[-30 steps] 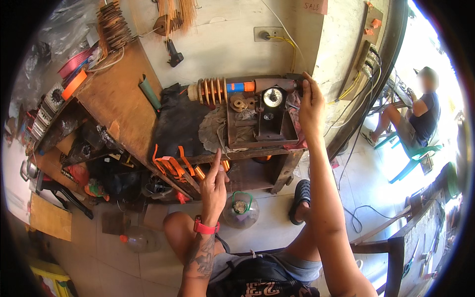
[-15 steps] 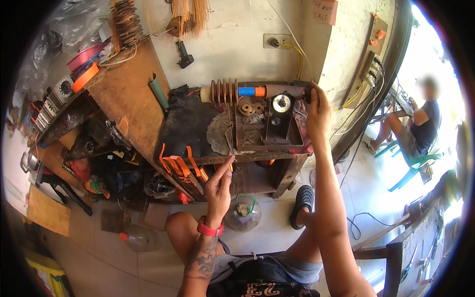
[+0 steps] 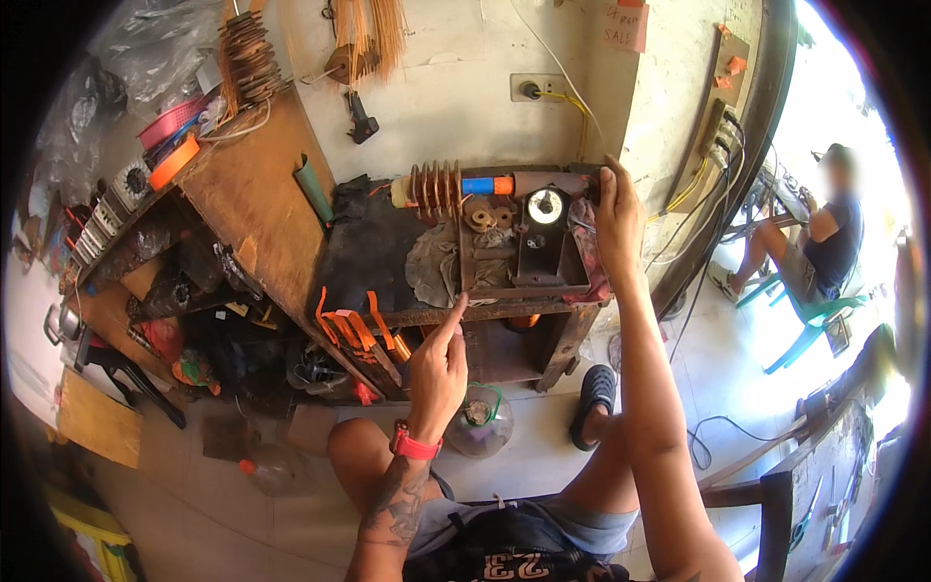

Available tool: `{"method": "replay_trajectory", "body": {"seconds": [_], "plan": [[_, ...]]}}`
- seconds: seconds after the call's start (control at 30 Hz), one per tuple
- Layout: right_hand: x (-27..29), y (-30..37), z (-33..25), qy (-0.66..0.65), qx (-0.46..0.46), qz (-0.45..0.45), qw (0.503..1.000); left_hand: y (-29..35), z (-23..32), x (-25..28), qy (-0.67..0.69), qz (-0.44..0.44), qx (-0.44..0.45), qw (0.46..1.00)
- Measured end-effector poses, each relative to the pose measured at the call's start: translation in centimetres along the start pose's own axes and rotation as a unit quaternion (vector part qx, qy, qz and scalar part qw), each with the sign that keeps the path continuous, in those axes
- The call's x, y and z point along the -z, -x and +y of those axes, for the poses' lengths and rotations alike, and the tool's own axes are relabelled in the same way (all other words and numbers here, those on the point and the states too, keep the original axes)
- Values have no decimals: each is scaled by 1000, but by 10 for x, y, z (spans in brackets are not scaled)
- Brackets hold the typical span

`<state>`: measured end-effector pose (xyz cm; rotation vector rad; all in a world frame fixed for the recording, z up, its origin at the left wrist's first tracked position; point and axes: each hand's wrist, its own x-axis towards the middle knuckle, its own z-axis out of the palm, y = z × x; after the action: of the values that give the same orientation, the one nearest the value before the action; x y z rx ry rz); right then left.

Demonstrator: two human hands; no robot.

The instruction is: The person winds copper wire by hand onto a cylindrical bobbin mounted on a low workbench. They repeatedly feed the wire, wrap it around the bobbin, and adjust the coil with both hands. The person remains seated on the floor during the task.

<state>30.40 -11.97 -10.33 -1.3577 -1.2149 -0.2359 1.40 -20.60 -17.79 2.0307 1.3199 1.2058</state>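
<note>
A hand-operated coil winding machine (image 3: 549,254) with a round white dial (image 3: 545,206) stands on the bench. Its horizontal shaft carries blue and orange bands and, at the left end, a stack of brown discs (image 3: 435,189). My right hand (image 3: 621,209) is closed round the dark right end of the shaft; the fingers partly hide that end. Below the discs, at the bench's front edge, my left hand (image 3: 441,378) points upward with thumb and index finger together. A thin wire (image 3: 460,257) runs from the discs down to these fingertips.
Orange strips (image 3: 354,330) hang at the bench's front left. A round clear jug (image 3: 482,427) stands on the floor between my legs. A wooden cabinet (image 3: 247,194) is at left. Cables hang along the right wall, and a person (image 3: 834,223) sits beyond the doorway.
My left hand has shifted slightly right and up along the bench edge. My right hand stays at the shaft's end, its fingers slightly turned. The view has shifted a little.
</note>
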Motion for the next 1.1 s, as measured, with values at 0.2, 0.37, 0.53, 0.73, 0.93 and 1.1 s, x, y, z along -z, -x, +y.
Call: {"method": "replay_trajectory", "body": {"seconds": [0.2, 0.37, 0.53, 0.73, 0.93, 1.1], "plan": [[16, 15, 6, -9, -60, 16, 998, 21, -37, -30, 136, -5, 32, 990], [23, 24, 8, 13, -39, 20, 999, 20, -36, -35, 136, -7, 36, 990], [25, 27, 8, 32, -50, -8, 998, 22, -28, -29, 106, -39, 120, 986], [22, 27, 7, 22, -22, 16, 999, 22, -30, -30, 108, -41, 116, 987], [20, 27, 6, 31, -20, 12, 999, 22, -38, -34, 120, -19, 70, 990], [19, 26, 2, 19, -20, 11, 1000, 23, -35, -36, 125, -7, 73, 989]]}}
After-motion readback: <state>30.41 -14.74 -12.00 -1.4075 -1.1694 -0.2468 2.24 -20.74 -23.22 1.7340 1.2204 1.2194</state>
